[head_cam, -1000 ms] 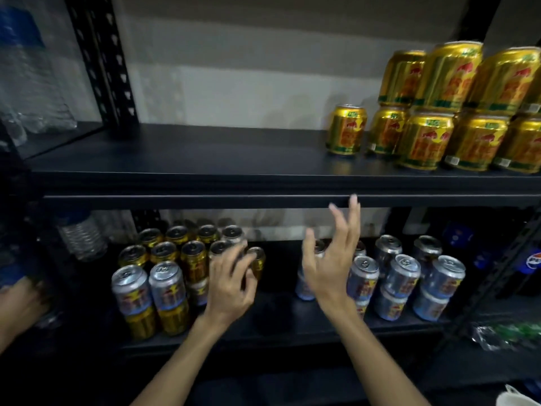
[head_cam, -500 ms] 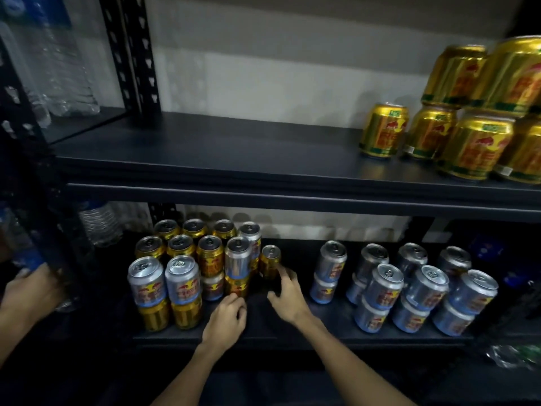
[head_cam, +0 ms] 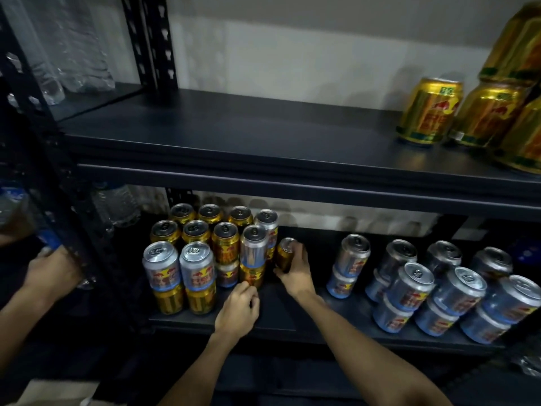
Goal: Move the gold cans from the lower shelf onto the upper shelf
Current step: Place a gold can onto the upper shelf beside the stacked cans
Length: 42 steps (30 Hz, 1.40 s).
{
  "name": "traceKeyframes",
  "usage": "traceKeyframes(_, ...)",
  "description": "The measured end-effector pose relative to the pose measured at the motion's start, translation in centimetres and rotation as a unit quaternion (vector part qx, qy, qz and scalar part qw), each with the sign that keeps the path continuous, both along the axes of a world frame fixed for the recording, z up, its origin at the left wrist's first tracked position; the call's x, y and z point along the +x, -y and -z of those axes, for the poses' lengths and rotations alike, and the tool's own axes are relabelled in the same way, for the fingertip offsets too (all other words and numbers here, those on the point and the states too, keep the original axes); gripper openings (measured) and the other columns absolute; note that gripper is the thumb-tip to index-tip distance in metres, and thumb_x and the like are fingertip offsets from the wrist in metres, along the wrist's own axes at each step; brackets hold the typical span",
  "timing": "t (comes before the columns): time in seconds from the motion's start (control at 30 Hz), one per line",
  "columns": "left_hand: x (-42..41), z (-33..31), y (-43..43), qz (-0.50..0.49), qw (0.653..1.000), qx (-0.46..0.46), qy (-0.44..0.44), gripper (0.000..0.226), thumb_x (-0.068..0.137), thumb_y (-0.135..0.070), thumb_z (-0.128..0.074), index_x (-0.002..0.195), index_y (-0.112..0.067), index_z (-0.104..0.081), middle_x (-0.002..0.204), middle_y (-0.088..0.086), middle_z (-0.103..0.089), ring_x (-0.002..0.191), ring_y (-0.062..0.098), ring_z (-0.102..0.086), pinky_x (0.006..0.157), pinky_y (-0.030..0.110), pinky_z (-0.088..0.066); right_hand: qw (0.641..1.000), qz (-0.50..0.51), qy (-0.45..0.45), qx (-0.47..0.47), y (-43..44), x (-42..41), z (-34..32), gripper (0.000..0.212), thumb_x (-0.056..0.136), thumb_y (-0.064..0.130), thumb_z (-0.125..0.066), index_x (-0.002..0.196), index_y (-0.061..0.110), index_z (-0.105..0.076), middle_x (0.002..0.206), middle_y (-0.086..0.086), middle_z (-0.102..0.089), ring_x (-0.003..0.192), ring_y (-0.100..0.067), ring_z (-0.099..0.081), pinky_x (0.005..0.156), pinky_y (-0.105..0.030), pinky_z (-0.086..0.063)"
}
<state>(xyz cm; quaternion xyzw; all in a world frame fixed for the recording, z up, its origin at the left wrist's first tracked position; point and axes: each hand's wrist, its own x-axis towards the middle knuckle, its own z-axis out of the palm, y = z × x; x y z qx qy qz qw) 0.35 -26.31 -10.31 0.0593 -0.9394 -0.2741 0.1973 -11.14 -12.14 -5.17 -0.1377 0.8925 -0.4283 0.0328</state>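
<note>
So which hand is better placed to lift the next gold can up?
Right. The right hand wraps the lone gold can, with nothing stacked on it. The left hand is at a lower gold can pinned under a silver can.

The head-worn wide-angle camera faces the rack [head_cam: 152, 42] from close in front, tilted downward (the wide lens stretches the frame's edges). The upper shelf [head_cam: 234, 136] crosses mid-frame with the lower shelf [head_cam: 281, 315] beneath. The left hand [head_cam: 238, 306] and right hand [head_cam: 295, 271] enter from the bottom edge.
</note>
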Motion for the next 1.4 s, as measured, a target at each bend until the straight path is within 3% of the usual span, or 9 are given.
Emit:
traceKeyframes(0.27,-0.2,0.2,0.0,0.003,1.0,-0.01,-0.016,0.013,0.089,-0.01,-0.058,0.077,-0.015,-0.055,0.088,-0.004,-0.048,0.074,0.016,-0.054,0.064,0.033,-0.047,1.0,-0.008,-0.02,0.004,-0.4,-0.3,0.2,0.071,0.084,0.008,-0.075,0.143,0.017,-0.036,0.133,-0.013,-0.042,0.111,-0.033,-0.058,0.087,-0.03,-0.046)
traceKeyframes(0.57,0.1,0.1,-0.1,0.006,1.0,-0.028,-0.005,0.014,0.09,-0.011,-0.056,0.078,-0.017,-0.053,0.089,-0.005,-0.045,0.076,0.014,-0.052,0.069,0.031,-0.045,0.995,-0.028,-0.092,0.016,-2.5,2.3,-1.0,0.077,0.076,0.024,-0.087,0.137,0.025,-0.04,0.131,-0.009,-0.046,0.111,-0.031,-0.058,0.098,-0.045,-0.052)
traceKeyframes(0.8,0.7,-1.8,-0.6,0.031,0.999,-0.004,-0.029,0.027,0.089,-0.006,-0.057,0.07,-0.025,-0.052,0.08,-0.013,-0.047,0.068,0.007,-0.051,0.063,0.032,-0.047,0.992,-0.062,-0.105,0.008,-6.0,5.4,-6.0,0.076,0.078,0.036,-0.085,0.137,0.038,-0.037,0.133,-0.003,-0.044,0.118,-0.026,-0.055,0.099,-0.039,-0.049)
traceKeyframes(0.9,2.8,-5.8,-2.4,0.067,0.985,0.006,-0.162,0.019,0.087,-0.013,-0.054,0.072,-0.017,-0.064,0.078,-0.013,-0.054,0.067,0.002,-0.054,0.06,0.023,-0.047,0.982,-0.116,-0.145,-0.024,-8.8,8.0,-9.9,0.07,0.074,0.041,-0.087,0.128,0.045,-0.043,0.127,0.007,-0.052,0.115,-0.008,-0.053,0.101,-0.026,-0.045)
traceKeyframes(1.0,4.4,-12.7,-4.3,0.101,0.933,0.007,-0.346,0.024,0.086,-0.006,-0.053,0.068,-0.005,-0.069,0.074,0.0,-0.063,0.069,0.008,-0.057,0.065,0.018,-0.046,0.965,-0.164,-0.194,-0.059,-11.4,11.6,-15.5,0.073,0.072,0.041,-0.091,0.132,0.04,-0.05,0.131,0.012,-0.057,0.119,0.001,-0.055,0.099,-0.013,-0.042)
traceKeyframes(1.13,5.8,-25.1,-6.0,0.114,0.843,-0.028,-0.526,0.025,0.083,0.005,-0.053,0.065,0.005,-0.07,0.071,0.014,-0.065,0.065,0.02,-0.059,0.06,0.028,-0.046,0.922,-0.167,-0.326,-0.13,-13.5,15.1,-23.7,0.076,0.066,0.031,-0.096,0.131,0.024,-0.057,0.127,0.011,-0.063,0.114,-0.006,-0.063,0.095,-0.018,-0.047)
traceKeyframes(1.23,6.8,-34.0,-6.7,0.106,0.804,-0.043,-0.584,0.023,0.084,0.007,-0.051,0.071,0.006,-0.07,0.072,0.014,-0.065,0.066,0.024,-0.057,0.063,0.031,-0.046,0.883,-0.144,-0.406,-0.186,-14.6,15.9,-29.9,0.075,0.067,0.026,-0.093,0.131,0.019,-0.054,0.129,0.015,-0.059,0.11,-0.01,-0.065,0.088,-0.019,-0.052)
traceKeyframes(1.3,5.9,-38.1,-6.4,0.086,0.829,-0.011,-0.552,0.017,0.088,0.0,-0.054,0.081,0.001,-0.07,0.077,0.008,-0.065,0.069,0.024,-0.057,0.064,0.035,-0.047,0.865,-0.119,-0.447,-0.194,-15.1,15.4,-33.9,0.071,0.072,0.025,-0.091,0.13,0.017,-0.051,0.129,0.015,-0.056,0.107,-0.01,-0.065,0.083,-0.022,-0.056)
traceKeyframes(1.4,2.6,-42.0,-5.4,0.028,0.919,0.042,-0.392,0.017,0.09,-0.03,-0.054,0.1,-0.023,-0.067,0.085,-0.006,-0.066,0.077,0.02,-0.062,0.072,0.04,-0.053,0.852,-0.042,-0.474,-0.221,-15.1,13.5,-38.9,0.067,0.077,0.028,-0.089,0.132,0.018,-0.051,0.122,0.013,-0.057,0.103,-0.006,-0.065,0.078,-0.025,-0.06)
